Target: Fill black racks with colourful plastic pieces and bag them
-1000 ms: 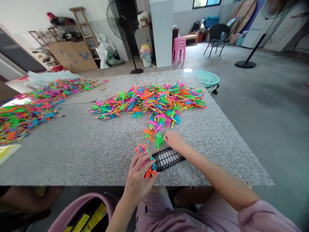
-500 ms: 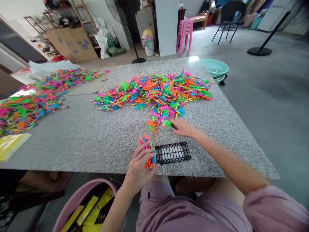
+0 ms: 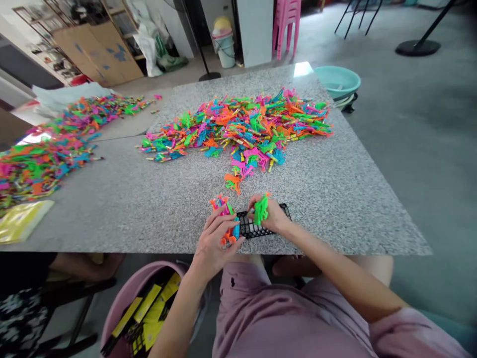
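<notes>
A black lattice basket [image 3: 257, 231] lies near the front edge of the granite table. Several bright plastic toy guns [image 3: 234, 229] with orange tips are packed at its left end, and my left hand [image 3: 212, 242] is closed over them, fingers curved across the top. Above the basket's right part, my right hand [image 3: 278, 217] grips a green toy gun [image 3: 261, 211], held upright with an orange tip at the top. That hand hides part of the basket. Just beyond the basket lies an orange toy gun [image 3: 233, 181].
A large heap of toy guns [image 3: 253, 122] spreads across the table behind, with another heap [image 3: 48, 154] to the left beside a yellow packet [image 3: 24, 221]. Below the edge stands a pink tub [image 3: 115, 308] holding yellow-and-black packages. A turquoise basin [image 3: 337, 82] sits past the right edge.
My right hand has come back from the heap toward me with the green toy gun and is now over the basket. My left hand stays on the toy guns. The view has tilted down.
</notes>
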Action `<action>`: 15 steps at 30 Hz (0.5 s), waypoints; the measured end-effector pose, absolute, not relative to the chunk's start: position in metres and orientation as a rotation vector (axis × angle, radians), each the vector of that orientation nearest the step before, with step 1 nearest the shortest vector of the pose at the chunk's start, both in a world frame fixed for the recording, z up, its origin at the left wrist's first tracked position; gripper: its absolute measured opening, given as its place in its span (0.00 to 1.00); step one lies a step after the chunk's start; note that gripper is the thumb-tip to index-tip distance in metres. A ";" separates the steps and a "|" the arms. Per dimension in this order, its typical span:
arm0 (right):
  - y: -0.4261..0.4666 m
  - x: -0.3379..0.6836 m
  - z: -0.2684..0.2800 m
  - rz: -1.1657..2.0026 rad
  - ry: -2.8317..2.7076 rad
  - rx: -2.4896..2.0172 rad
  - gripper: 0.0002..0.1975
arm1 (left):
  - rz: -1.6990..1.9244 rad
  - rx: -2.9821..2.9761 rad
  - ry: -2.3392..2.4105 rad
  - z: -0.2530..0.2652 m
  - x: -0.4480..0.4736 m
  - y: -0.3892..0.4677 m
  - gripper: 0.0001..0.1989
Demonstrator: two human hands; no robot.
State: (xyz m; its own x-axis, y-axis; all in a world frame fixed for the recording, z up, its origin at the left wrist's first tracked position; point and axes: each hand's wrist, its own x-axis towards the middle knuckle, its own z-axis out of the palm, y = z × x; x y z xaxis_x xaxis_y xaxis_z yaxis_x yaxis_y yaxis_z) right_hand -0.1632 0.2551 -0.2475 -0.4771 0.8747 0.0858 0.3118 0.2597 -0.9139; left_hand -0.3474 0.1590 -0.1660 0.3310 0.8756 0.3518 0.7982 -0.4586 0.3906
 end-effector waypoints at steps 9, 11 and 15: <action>0.256 -0.206 -0.231 0.880 -2.343 -1.218 0.12 | 0.778 2.439 1.540 -0.169 -0.349 0.160 0.13; 0.258 -0.210 -0.224 0.858 -2.421 -1.212 0.12 | 0.800 2.447 1.551 -0.168 -0.347 0.160 0.13; 0.268 -0.209 -0.223 0.907 -2.495 -1.043 0.10 | 0.774 2.510 1.628 -0.163 -0.344 0.158 0.20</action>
